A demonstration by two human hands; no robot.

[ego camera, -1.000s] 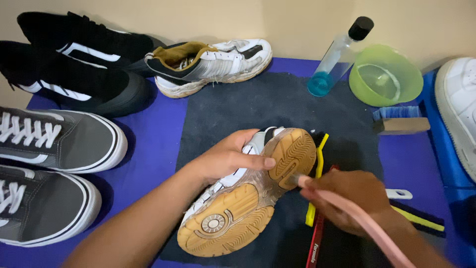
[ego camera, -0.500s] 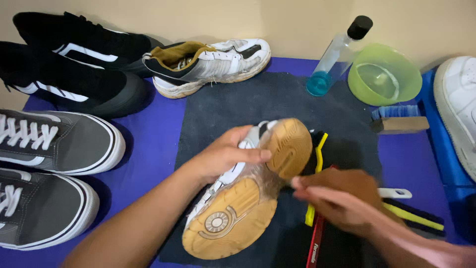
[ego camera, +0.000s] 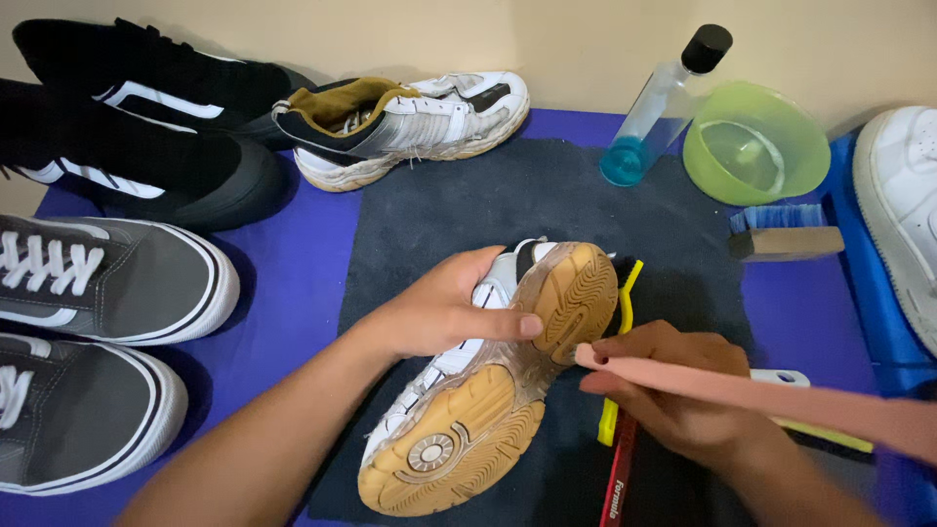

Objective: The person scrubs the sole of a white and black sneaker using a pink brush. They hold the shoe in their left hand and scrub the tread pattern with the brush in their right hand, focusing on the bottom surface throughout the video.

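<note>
Two hands at work over one shoe, entered as follows.

- Left hand (ego camera: 439,312): clasped over the side of a white sports shoe (ego camera: 459,361), thumb pressed on the clear mid-part of the sole. The shoe is tipped on its side, tan gum sole up, toe far and heel near, in the middle of a dark mat (ego camera: 439,215).
- Right hand (ego camera: 673,390): closed around a pink flat handle (ego camera: 781,400) that runs off to the right. Its tip touches the right edge of the forefoot tread.
- Step in hand, as judged: working the sole at the forefoot with the pink tool. Whether that end bears bristles cannot be told.
- A further stroke would call for the left hand to brace the shoe firmly and for the tip to stay on the tread grooves.
- Under the right hand: a yellow tool (ego camera: 625,303) and a red one (ego camera: 617,478), lying on the mat.
- Far right: clear bottle (ego camera: 659,107) with blue liquid, leaning; green bowl (ego camera: 756,141) just beside it; blue-bristled wooden brush (ego camera: 786,234) nearer.
- Far centre: the matching white shoe (ego camera: 410,127), upright.
- Left: black shoes (ego camera: 146,146) far, grey laced shoes (ego camera: 107,283) near, on a purple cloth (ego camera: 283,273).
</note>
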